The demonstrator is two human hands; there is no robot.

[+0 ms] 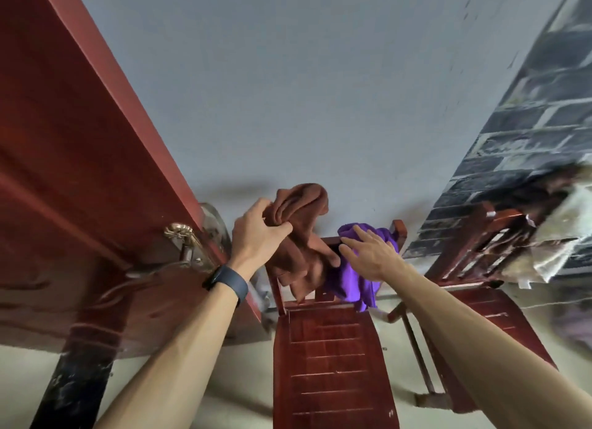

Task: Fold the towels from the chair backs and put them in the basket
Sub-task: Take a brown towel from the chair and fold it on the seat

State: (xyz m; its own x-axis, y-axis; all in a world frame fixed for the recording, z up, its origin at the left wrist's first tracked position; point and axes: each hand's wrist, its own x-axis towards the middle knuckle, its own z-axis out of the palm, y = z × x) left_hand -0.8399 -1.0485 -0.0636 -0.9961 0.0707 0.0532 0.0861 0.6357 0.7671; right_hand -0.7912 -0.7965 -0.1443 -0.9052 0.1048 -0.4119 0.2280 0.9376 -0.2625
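Note:
A brown towel [299, 236] is bunched up above the back of a red wooden chair [333, 364]. My left hand [256, 233] grips its upper part, fingers curled into the cloth. A purple towel [355, 278] hangs over the same chair back to the right. My right hand [368, 252] lies on the purple towel with fingers extended, its thumb touching the brown towel's lower edge. No basket is in view.
A red-brown door [80, 172] with a brass handle [182, 236] stands close on the left. A second red wooden chair [480, 284] sits to the right with blurred cloth [557, 233] over its back, against a dark brick-pattern wall [528, 140].

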